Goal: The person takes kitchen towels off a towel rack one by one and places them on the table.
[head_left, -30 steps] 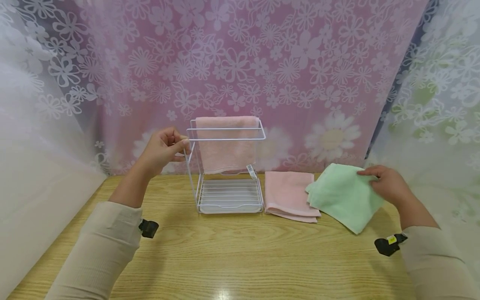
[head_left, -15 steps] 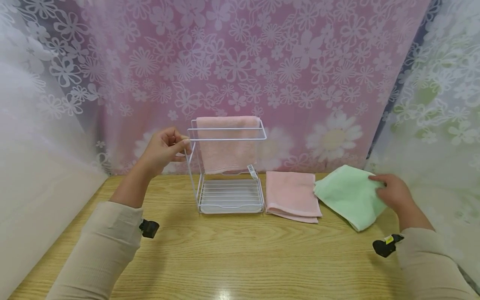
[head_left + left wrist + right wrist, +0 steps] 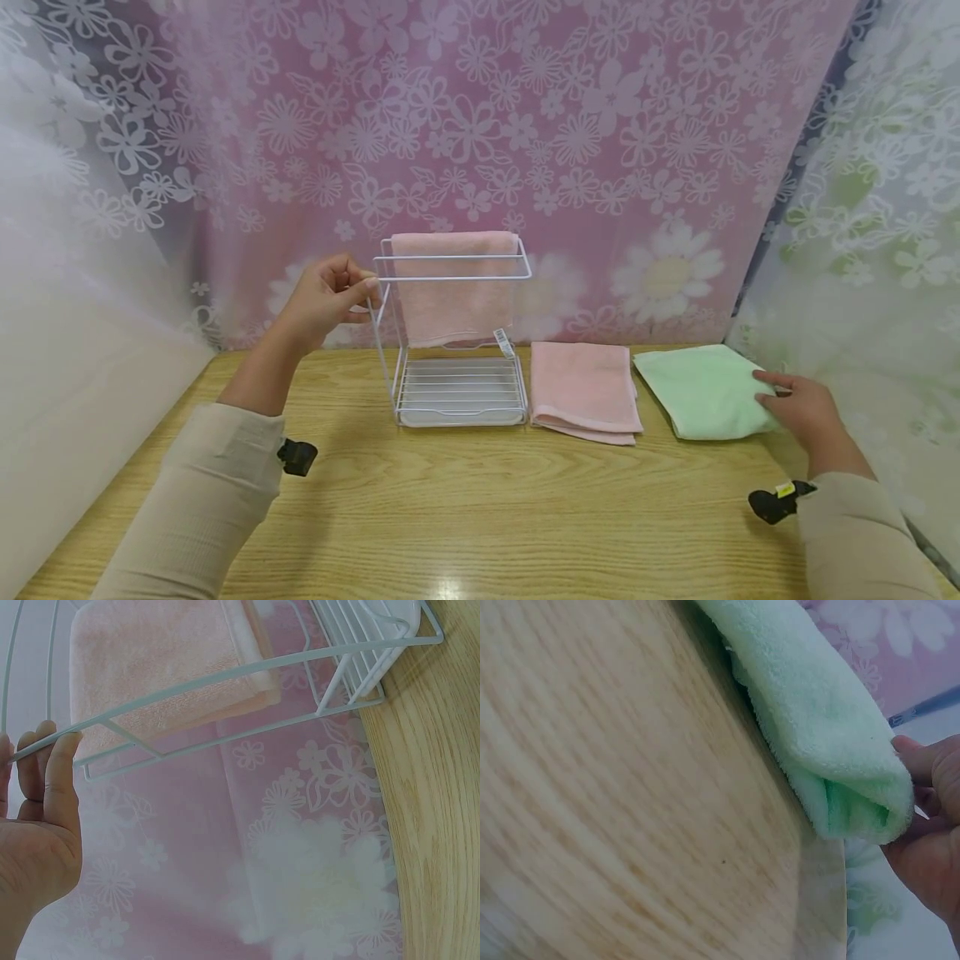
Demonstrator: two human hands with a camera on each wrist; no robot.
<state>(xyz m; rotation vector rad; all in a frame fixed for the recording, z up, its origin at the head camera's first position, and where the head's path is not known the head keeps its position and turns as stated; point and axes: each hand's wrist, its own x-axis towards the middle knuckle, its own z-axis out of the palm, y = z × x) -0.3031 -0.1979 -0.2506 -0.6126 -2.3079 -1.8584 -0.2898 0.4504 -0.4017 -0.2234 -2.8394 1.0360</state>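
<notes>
A white wire rack [image 3: 452, 278] stands on the wooden table, and a pink towel [image 3: 456, 312] hangs over its rear top bar. My left hand [image 3: 324, 302] pinches the rack's upper left wire between thumb and fingers, as the left wrist view also shows. Over on the right, a folded mint-green towel [image 3: 699, 392] lies low over the tabletop. The thumb and fingers of my right hand [image 3: 807, 412] grip its right edge. Seen from the right wrist, this folded edge [image 3: 855, 802] curls slightly open at the corner, and some fingers are hidden behind it.
A second pink towel [image 3: 581, 385], folded, lies between the rack and the green one. The rack's base holds a slatted tray [image 3: 459, 390], and a barcode tag [image 3: 503, 343] hangs at its back right. A floral curtain [image 3: 480, 125] closes off the table's [image 3: 465, 500] rear.
The green towel has come down from a tilted, raised position and flattened onto the table, shifting right, away from the pink one. My right hand lowered with it. My left hand stayed put.
</notes>
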